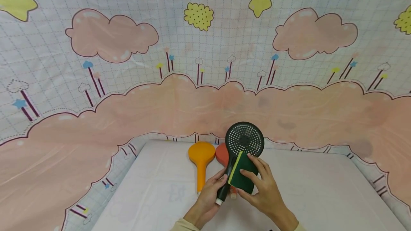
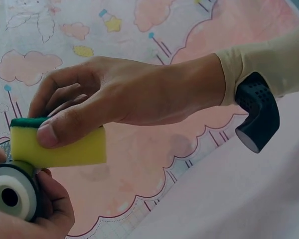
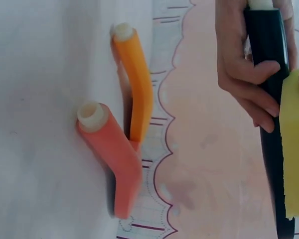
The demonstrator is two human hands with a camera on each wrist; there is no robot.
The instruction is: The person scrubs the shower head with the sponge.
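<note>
While a cloud-printed curtain (image 1: 199,95) backs the white surface (image 1: 321,195), the left hand (image 1: 208,199) grips the black shower head (image 1: 244,140) above it; the right hand (image 1: 264,188) pinches a sponge (image 1: 244,174) against its handle, beside orange (image 1: 201,159) and red shower heads (image 1: 222,154).

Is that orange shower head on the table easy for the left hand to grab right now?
Probably not at once: the left hand grips the black shower head by its handle. The orange shower head lies uncovered just beside it, so nothing else blocks it.

Head view looks down from afar; both wrist views sit close, sharing the sponge (image 1: 243,174).
</note>
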